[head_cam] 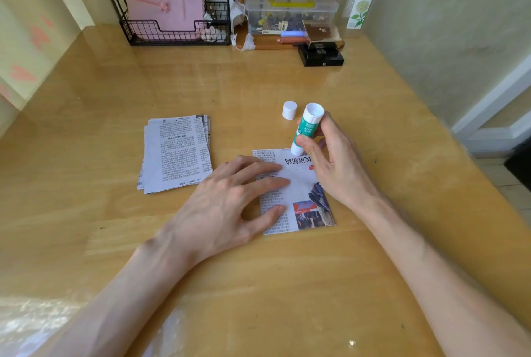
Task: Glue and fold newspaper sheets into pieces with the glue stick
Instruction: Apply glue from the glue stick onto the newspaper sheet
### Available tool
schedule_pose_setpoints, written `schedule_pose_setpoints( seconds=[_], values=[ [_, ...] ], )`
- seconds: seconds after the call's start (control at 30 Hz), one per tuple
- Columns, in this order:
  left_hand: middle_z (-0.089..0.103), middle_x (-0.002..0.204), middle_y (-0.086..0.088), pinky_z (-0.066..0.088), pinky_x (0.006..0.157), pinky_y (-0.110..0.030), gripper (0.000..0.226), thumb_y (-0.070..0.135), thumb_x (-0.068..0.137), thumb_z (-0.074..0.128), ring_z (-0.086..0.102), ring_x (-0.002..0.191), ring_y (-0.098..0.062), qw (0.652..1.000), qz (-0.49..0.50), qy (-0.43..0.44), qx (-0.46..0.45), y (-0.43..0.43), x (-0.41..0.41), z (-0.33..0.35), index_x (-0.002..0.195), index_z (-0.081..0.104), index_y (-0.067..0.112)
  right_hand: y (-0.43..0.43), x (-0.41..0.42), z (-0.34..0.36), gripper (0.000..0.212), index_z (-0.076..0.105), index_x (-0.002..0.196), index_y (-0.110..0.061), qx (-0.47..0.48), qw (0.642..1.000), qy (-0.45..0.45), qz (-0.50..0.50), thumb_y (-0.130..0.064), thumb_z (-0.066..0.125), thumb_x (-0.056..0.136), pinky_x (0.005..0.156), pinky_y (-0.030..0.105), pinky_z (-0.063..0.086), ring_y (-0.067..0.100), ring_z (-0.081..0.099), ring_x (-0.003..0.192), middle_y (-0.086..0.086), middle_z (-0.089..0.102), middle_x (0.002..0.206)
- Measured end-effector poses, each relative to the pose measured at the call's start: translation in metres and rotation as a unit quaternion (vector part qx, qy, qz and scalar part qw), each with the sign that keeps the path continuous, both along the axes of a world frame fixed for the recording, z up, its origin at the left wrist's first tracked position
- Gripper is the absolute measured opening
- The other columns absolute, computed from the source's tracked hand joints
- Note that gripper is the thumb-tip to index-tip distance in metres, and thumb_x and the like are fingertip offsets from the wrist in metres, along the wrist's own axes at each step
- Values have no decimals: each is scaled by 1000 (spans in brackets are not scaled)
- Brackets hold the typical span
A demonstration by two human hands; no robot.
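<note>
The left hand (230,201) is nearest. It lies flat on the sheet (301,192), with straight, spread fingers that press the left half of the paper to the table (287,284). It holds nothing.

The right hand (330,161) has its thumb and fingers closed round the glue stick (306,129). The stick is turned tip down and leans a little. Its tip seems to touch the far edge of the sheet, beside the headline. Its white cap (289,110) stands on the table just behind it, so the stick is open for use.

I judge that the glue step is in hand: one sheet is held down and glue goes on its far edge. The next move probably needs a steady stroke along that edge while the left hand stops the paper from sliding, and then a fold. A stack (175,155) of other sheets waits to the left, well apart.

The green label of the stick has white letters upside down, perhaps "GLUE STICK"; I am not sure. The headline is in large Chinese characters, also upside down. The small print cannot be read.
</note>
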State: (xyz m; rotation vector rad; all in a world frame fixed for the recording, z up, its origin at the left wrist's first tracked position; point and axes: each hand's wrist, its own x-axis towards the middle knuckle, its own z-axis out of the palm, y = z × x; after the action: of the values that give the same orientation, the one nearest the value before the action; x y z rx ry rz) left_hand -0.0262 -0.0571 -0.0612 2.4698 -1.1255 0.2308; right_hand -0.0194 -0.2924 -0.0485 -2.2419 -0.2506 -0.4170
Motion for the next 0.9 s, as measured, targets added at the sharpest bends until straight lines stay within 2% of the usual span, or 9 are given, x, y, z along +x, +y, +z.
schedule_pose_setpoints(
  seconds=[0.13,0.23,0.47,0.67,0.9],
  values=[
    [56,147,16,49,105,-39,43,57,101,56,51,133,-13,1000,1,0,0,-1,0,0,135,66,34,-3,2,-2,17,51,112,-9,-10,1000,5,3,-25,55,109,70,40,53,18,59,82,5,63,100],
    [56,147,16,49,105,-39,43,57,101,55,51,133,-13,1000,-1,3,2,0,0,1,136,66,34,-5,3,-2,18,49,113,-8,-23,1000,0,18,-25,54,110,74,48,52,26,60,86,7,61,101],
    [56,148,16,48,106,-40,43,57,101,55,51,134,-14,1000,-1,7,-1,0,0,1,136,66,34,-7,1,-2,15,50,113,-9,-16,1000,-1,14,-23,55,109,76,54,50,30,60,85,8,62,100],
    [55,148,17,48,107,-39,42,56,101,56,51,134,-13,1000,-1,7,-2,0,1,0,136,66,34,-8,1,-1,14,49,113,-12,-3,1000,1,7,-24,55,110,67,54,56,25,59,80,5,60,96],
    [54,149,19,47,107,-39,43,58,101,55,49,135,-12,1000,1,15,3,0,0,1,137,65,35,-10,1,-1,12,48,110,-13,-5,1000,-1,2,-23,54,109,70,51,51,25,58,81,5,60,96]
  ],
)
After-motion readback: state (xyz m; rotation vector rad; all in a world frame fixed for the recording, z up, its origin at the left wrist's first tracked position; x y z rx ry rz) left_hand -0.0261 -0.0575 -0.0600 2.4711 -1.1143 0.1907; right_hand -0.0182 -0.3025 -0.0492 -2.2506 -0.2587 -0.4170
